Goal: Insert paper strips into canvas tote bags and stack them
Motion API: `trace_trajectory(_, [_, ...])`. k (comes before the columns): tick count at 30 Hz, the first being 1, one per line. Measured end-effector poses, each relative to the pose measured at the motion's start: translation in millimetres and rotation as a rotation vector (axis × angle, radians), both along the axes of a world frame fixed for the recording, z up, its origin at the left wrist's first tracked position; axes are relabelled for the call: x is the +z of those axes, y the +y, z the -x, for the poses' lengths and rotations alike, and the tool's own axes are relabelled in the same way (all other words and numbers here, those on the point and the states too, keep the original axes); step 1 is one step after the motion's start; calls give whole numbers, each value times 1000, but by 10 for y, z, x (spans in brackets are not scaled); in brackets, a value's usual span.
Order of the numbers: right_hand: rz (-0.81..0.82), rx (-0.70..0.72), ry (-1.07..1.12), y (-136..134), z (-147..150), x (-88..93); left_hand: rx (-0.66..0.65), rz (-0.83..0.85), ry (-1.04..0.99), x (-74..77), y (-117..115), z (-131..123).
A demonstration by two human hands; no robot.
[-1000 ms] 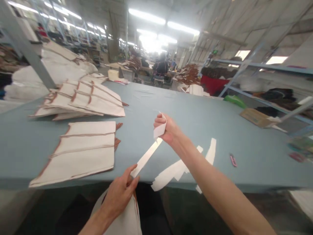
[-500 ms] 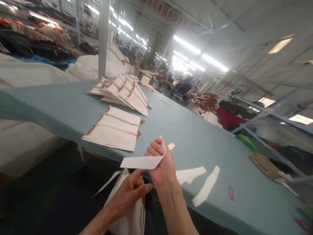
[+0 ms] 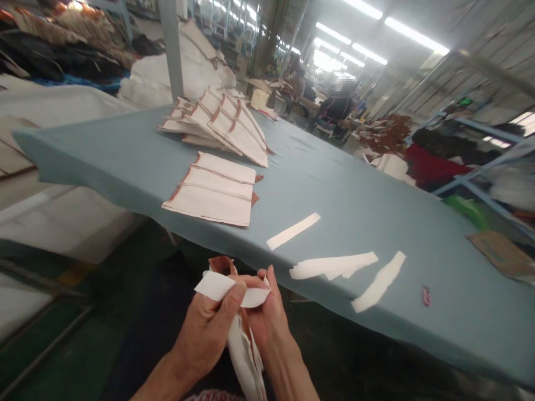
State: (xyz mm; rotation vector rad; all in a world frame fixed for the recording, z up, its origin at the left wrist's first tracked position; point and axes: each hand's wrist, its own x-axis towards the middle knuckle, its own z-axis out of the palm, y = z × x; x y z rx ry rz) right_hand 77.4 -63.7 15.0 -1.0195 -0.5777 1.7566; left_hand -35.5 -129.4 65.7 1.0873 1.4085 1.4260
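Both hands are low in front of the table's near edge, close together. My left hand (image 3: 209,328) pinches a white paper strip (image 3: 228,289) with thumb and fingers. My right hand (image 3: 267,323) is closed on the same strip and on a cream fabric piece with brown trim (image 3: 242,351) that hangs down between the hands. A brown folded edge of the fabric shows just above the left fingers.
A grey-blue table (image 3: 355,206) carries loose white paper strips (image 3: 334,264), one single strip (image 3: 292,231), a flat cream panel (image 3: 215,189), a fanned stack of panels (image 3: 221,125) and a small pink item (image 3: 426,295). Shelves stand right; a person sits far behind.
The view swung left and down. My right hand came back from over the table to my left hand below its edge. One strip now lies on the table.
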Motion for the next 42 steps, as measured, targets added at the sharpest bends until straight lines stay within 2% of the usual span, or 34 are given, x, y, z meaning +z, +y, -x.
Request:
trace_trajectory(3, [17, -32, -47, -16, -83, -248, -50, -39, 196, 123, -163, 106])
trace_trajectory(5, [17, -66, -89, -42, -210, -351, -104, -32, 272, 183, -240, 186])
trace_trajectory(8, [1, -121, -171, -138, -434, -323, -194, -30, 366, 241, -302, 276])
trace_trajectory(10, [-35, -153, -236, -223, -547, -132, -254, -33, 421, 258, -307, 291])
trace_trajectory(12, [-124, -126, -301, -293, -592, 189, -308, -33, 462, 261, -290, 270])
trace_trajectory(14, [-451, 116, -522, -336, -553, 557, -368, -28, 482, 258, -264, 234])
trace_trajectory(15, [-550, 207, -577, -348, -506, 719, -398, -27, 486, 258, -253, 216])
trace_trajectory(17, [-619, 355, -614, -364, -386, 944, -447, -26, 485, 266, -242, 188])
trace_trajectory(19, [-591, 415, -626, -379, -275, 1018, -461, -30, 477, 280, -248, 172])
trace_trajectory(24, [-550, 426, -546, -421, -164, 901, -407, -45, 421, 276, -271, 141])
trace_trajectory(27, [-606, 393, -564, -427, -154, 855, -356, -53, 383, 245, -250, 104])
trace_trajectory(29, [-753, 301, -602, -407, -163, 837, -339, -60, 363, 241, -234, 72])
trace_trajectory(33, [-1343, -2, -699, -300, -272, 781, -258, 67, 262, 310, -254, 17])
trace_trajectory(35, [-1567, -63, -785, -232, -360, 751, -187, 192, 140, 352, -293, 14])
trace_trajectory(39, [-1730, -32, -909, -130, -479, 703, -113, 381, -71, 319, -385, 98])
trace_trajectory(42, [-1752, -37, -910, -100, -482, 664, -139, 354, 1, 201, -430, 224])
